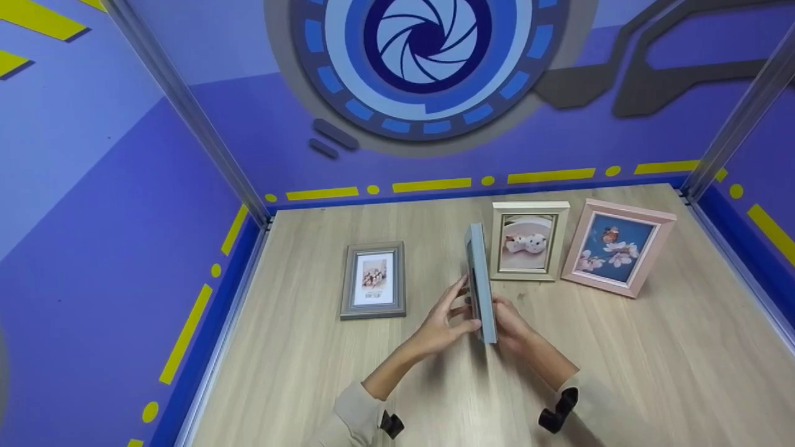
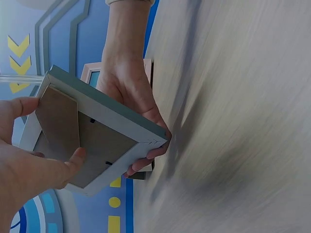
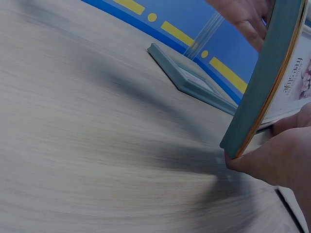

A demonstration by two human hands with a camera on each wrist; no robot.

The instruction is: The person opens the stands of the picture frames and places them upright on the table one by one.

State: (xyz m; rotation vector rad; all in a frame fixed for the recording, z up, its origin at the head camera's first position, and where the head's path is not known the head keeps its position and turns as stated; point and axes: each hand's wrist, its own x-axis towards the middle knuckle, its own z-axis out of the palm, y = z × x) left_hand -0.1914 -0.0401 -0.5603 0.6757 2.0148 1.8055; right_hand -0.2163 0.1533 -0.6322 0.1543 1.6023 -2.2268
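Note:
Between the two hands a light blue-green photo frame [image 1: 483, 285] is held upright, edge-on to the head view and off the table. Its brown back and stand flap [image 2: 59, 121] face the left hand. The left hand [image 1: 440, 329] has its thumb and a finger on either side of that flap, against the back. From the front side, the right hand [image 1: 513, 324] grips the frame's lower edge and corner, its fingertips wrapping underneath. A printed picture [image 3: 297, 80] shows on the front in the right wrist view. How far the flap stands out is hard to tell.
A grey photo frame [image 1: 348, 279] is on the table at left. A cream frame [image 1: 554, 248] and a pink frame [image 1: 646, 254], pictures facing the person, stand close together right of the hands. Blue panels [image 1: 385, 167] wall the wooden table [image 1: 298, 372] at the back and sides.

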